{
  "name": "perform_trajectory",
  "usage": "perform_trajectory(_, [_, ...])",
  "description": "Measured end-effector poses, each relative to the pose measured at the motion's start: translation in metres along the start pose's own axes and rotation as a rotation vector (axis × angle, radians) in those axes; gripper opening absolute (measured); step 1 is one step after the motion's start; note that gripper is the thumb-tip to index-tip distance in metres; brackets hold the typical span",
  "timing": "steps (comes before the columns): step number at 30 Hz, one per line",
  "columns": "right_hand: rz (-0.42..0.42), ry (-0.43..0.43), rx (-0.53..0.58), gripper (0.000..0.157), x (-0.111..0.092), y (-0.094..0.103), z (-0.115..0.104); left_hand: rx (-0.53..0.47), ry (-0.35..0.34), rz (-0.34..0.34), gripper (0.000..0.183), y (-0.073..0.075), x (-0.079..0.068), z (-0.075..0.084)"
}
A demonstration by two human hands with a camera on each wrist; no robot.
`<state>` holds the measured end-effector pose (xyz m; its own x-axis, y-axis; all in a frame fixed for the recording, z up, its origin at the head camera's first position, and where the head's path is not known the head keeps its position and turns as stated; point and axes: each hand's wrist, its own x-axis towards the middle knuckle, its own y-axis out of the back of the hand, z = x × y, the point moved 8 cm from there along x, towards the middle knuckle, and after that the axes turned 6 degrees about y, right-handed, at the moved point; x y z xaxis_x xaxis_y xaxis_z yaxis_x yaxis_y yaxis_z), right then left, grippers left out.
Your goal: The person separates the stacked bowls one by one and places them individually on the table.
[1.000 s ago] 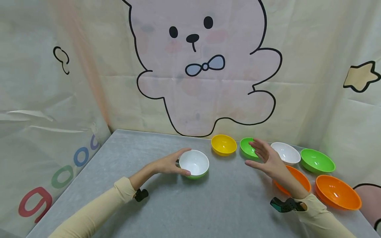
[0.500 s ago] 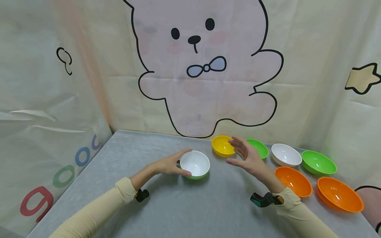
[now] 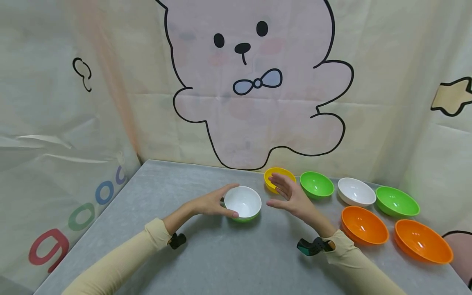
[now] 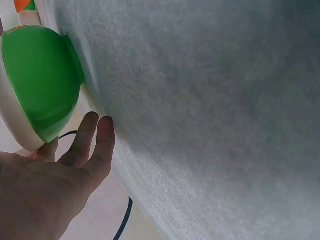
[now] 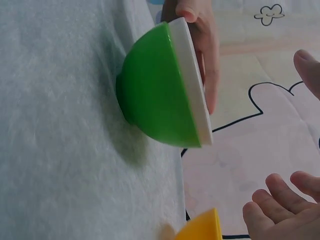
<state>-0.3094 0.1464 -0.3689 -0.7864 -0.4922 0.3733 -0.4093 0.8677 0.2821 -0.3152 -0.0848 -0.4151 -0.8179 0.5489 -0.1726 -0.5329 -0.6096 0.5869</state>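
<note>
A white bowl (image 3: 242, 201) sits nested in a green bowl (image 3: 244, 220) near the middle of the table. My left hand (image 3: 213, 202) holds the white bowl by its left side, thumb on the near rim and fingers round the far side. In the left wrist view the green bowl (image 4: 42, 75) stands on its foot with the white rim above it. Just right of the pair, my right hand (image 3: 291, 198) is raised with fingers spread and nothing in it. The right wrist view has a gap between my right hand (image 5: 282, 207) and the green bowl (image 5: 155, 92).
A yellow bowl (image 3: 269, 186) is partly hidden behind my right hand. Toward the right stand a green bowl (image 3: 316, 184), a white bowl (image 3: 355, 191), a larger green bowl (image 3: 397, 201) and two orange bowls, one nearer the middle (image 3: 364, 225), one farther right (image 3: 423, 241). A printed curtain (image 3: 147, 123) hangs behind the grey table.
My right hand has moved left from over the right-hand bowls toward the nested pair, uncovering the green and orange bowls and partly covering the yellow one. My left hand has stayed at the white bowl.
</note>
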Motion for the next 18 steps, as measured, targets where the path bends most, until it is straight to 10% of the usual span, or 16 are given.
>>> perform_trajectory(18, [-0.112,-0.061,0.045,0.086,0.01,-0.034,0.02,0.0,-0.014,-0.004,0.103,0.0,0.0,0.002])
